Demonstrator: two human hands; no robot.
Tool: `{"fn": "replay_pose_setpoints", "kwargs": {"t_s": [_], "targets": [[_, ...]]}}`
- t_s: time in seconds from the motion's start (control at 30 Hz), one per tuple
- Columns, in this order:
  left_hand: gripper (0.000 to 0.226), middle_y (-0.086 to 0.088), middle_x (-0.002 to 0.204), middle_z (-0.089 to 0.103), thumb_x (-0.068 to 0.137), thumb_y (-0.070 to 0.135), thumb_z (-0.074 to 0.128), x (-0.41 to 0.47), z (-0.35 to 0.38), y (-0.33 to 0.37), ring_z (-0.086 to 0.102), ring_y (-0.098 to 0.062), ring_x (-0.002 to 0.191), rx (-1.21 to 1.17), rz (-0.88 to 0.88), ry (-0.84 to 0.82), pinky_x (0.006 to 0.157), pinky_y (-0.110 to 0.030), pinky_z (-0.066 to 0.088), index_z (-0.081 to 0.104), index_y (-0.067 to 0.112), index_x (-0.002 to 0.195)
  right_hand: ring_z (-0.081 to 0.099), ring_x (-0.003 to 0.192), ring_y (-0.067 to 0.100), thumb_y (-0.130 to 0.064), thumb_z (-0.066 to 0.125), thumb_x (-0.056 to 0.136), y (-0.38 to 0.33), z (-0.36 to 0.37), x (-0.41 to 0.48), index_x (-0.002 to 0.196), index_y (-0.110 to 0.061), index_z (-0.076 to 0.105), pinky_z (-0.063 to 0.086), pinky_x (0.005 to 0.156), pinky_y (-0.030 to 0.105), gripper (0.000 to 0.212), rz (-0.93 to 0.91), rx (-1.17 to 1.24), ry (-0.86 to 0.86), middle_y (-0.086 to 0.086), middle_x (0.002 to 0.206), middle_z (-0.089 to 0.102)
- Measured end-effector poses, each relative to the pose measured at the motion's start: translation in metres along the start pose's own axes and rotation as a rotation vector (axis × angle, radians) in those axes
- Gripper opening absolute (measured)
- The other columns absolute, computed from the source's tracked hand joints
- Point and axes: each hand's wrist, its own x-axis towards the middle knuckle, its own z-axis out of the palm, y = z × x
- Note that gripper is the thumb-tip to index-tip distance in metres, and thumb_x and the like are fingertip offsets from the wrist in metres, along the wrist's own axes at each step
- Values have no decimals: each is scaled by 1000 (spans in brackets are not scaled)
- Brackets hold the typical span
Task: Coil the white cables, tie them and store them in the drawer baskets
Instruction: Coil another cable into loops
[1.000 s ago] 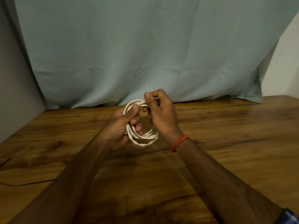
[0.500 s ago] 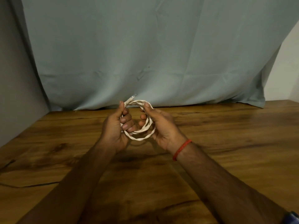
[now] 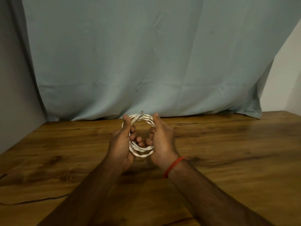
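A white cable (image 3: 141, 151) is wound into a small round coil and held upright above the wooden table (image 3: 228, 152). My left hand (image 3: 121, 144) grips the coil's left side, thumb up along it. My right hand (image 3: 161, 142) grips the right side, a red thread band on its wrist. The cable's end with its small plug (image 3: 141, 113) sticks up at the top of the coil between my thumbs. Parts of the coil are hidden inside both palms. No drawer or basket is in view.
A pale blue-green cloth (image 3: 146, 62) hangs behind the table's far edge. A grey wall (image 3: 14, 95) borders the left side. A thin dark line (image 3: 32, 200), a crack or cord, runs across the table's near left.
My hands have drawn apart to opposite sides of the coil, which now stands as an open ring. A second ago my right hand was closed over its top.
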Motion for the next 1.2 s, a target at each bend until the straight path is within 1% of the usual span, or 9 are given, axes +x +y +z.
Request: {"fn": "replay_pose_setpoints", "kwargs": {"t_s": [0.1, 0.23, 0.37, 0.47, 0.57, 0.7, 0.87, 1.03, 1.2], "targets": [[48, 2, 46, 38, 73, 59, 63, 1, -3, 2, 45, -12, 38, 31, -22, -31, 40, -23, 45, 47, 13, 73, 30, 44, 12, -36, 55, 101, 1, 0, 0, 79, -15, 59, 31, 45, 26, 31, -43, -14, -6, 0, 62, 37], [45, 6, 45, 27, 81, 58, 55, 4, -8, 8, 30, -6, 33, 57, -27, -100, 36, -19, 33, 42, 16, 71, 37, 40, 9, -30, 49, 104, -4, -5, 3, 80, -16, 56, 30, 38, 19, 29, -118, -143, -95, 0, 58, 44], [46, 7, 43, 26, 89, 57, 48, 7, -10, 11, 26, -4, 30, 69, -30, -144, 35, -17, 28, 40, 16, 69, 64, 52, 17, -23, 47, 104, -7, -9, 9, 88, -11, 61, 49, 45, 29, 24, -270, -381, -135, 11, 79, 65], [46, 5, 44, 27, 88, 56, 49, 7, -11, 12, 27, -5, 30, 88, -45, -179, 36, -17, 28, 42, 14, 71, 72, 65, 22, -14, 42, 104, -14, -12, 10, 109, -16, 61, 53, 46, 31, 20, -327, -438, -179, 13, 93, 67], [46, 5, 46, 28, 86, 57, 53, 8, -15, 13, 27, -5, 31, 114, -98, -219, 37, -18, 28, 47, 14, 72, 71, 73, 18, -25, 41, 107, -17, -19, 10, 132, -25, 53, 58, 59, 40, 28, -622, -727, -282, 7, 85, 68], [47, 5, 44, 29, 86, 58, 52, 10, -18, 16, 29, -5, 31, 89, -141, -258, 37, -18, 30, 48, 13, 71, 60, 87, 12, -30, 39, 107, -15, -24, 11, 143, -27, 48, 52, 76, 41, 38, -984, -1096, -438, -3, 99, 64], [47, 5, 44, 29, 89, 57, 50, 11, -19, 19, 28, -5, 31, 93, -145, -278, 37, -18, 29, 48, 12, 72, 61, 83, 16, -28, 50, 103, -16, -25, 8, 146, -35, 38, 51, 75, 44, 46, -937, -962, -488, -2, 96, 63], [52, 5, 41, 30, 87, 57, 51, 8, -16, 21, 30, -5, 29, 65, -210, -276, 36, -19, 30, 57, 12, 62, 56, 77, 12, -27, 60, 99, -21, -27, 7, 137, -32, 55, 49, 72, 28, 38, -1024, -993, -550, -6, 97, 58], [50, 5, 42, 31, 91, 55, 50, 8, -16, 20, 31, -6, 29, 80, -254, -315, 37, -19, 31, 56, 10, 69, 66, 97, 8, -15, 65, 96, -20, -26, 15, 109, -14, 72, 54, 84, 32, 15, -1006, -857, -478, -4, 102, 72]]}}
